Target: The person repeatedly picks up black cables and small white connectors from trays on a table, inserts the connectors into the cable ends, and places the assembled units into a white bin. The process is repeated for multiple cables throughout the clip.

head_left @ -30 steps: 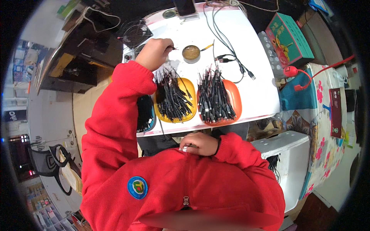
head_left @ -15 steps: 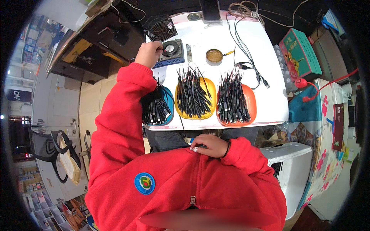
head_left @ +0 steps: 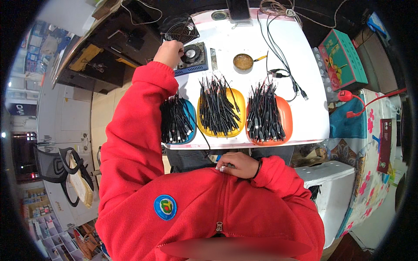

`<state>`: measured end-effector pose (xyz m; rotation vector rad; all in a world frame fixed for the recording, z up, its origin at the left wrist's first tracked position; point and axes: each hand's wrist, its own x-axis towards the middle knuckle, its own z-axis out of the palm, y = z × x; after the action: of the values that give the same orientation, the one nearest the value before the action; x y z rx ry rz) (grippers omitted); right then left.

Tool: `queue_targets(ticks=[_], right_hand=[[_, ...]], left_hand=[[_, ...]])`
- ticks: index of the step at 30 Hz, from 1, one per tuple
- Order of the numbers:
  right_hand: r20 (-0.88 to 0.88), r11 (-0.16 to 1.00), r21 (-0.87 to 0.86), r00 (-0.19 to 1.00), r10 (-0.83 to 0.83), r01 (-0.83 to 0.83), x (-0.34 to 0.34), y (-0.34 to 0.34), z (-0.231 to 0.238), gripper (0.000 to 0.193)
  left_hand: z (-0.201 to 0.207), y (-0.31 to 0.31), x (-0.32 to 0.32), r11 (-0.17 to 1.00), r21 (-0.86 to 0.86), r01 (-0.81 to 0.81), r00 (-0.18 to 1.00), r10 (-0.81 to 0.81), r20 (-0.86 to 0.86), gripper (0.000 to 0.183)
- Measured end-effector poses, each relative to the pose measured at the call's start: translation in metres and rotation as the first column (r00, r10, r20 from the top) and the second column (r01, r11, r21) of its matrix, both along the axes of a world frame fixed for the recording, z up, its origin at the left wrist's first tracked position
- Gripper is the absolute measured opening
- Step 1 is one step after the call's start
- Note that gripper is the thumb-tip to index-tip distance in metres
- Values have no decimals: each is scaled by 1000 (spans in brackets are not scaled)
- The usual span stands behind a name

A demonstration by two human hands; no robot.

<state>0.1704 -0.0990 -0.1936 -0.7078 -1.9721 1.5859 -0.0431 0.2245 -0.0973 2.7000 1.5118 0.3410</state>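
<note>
My left hand (head_left: 169,53) is closed at the near left edge of a small blue-and-black device (head_left: 191,65) with a round silvery well on top; what its fingertips pinch is hidden. In front of my chest, my right hand (head_left: 240,165) is curled, with a small whitish bit at its fingertips that I cannot make out. Three piles of short black cables lie in a blue tray (head_left: 191,114), a yellow tray (head_left: 237,98) and an orange tray (head_left: 285,117). A thin black cord runs from the blue tray over the table's front edge.
Beyond the trays stand a round tin of brownish paste (head_left: 243,63) with a stick across its rim and a black fan (head_left: 182,31). Long black cables (head_left: 283,56) lie at the right of the white table (head_left: 309,126). A green box (head_left: 344,58) sits beyond its right edge.
My left hand has shifted slightly up and left beside the device. My right hand stays about where it was. The view has tilted a little.
</note>
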Motion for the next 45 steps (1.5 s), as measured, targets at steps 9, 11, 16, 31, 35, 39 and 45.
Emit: queue_targets(ticks=[9, 11, 16, 31, 35, 39, 45], right_hand=[[-31, 1000, -8, 999, -13, 13, 1, 1, -4, 14], [-35, 1000, -11, 999, -18, 17, 1, 0, -4, 14], [-29, 1000, -2, 999, -23, 23, 1, -1, -5, 15], [24, 996, 48, 997, -79, 78, 2, -10, 5, 17], [43, 993, 68, 994, -99, 96, 2, -17, 20, 17], [61, 984, 96, 985, -159, 153, 2, -22, 44, 17], [-209, 785, 219, 814, -542, 579, -1, -34, 99, 44]], left_hand=[[4, 6, 9, 1000, -4, 10, 993, -10, -117, 7], [4, 6, 10, 1000, 11, 5, 991, -4, -131, 6], [3, 6, 16, 999, 37, -17, 980, 24, -196, 6], [16, -18, 14, 1000, 13, -12, 996, 11, 94, 11], [43, -78, 15, 995, -91, 43, 849, 11, 529, 14], [76, -157, 20, 939, -253, 231, 578, 77, 813, 12], [104, -271, 40, 751, -387, 535, 243, 303, 922, 15]])
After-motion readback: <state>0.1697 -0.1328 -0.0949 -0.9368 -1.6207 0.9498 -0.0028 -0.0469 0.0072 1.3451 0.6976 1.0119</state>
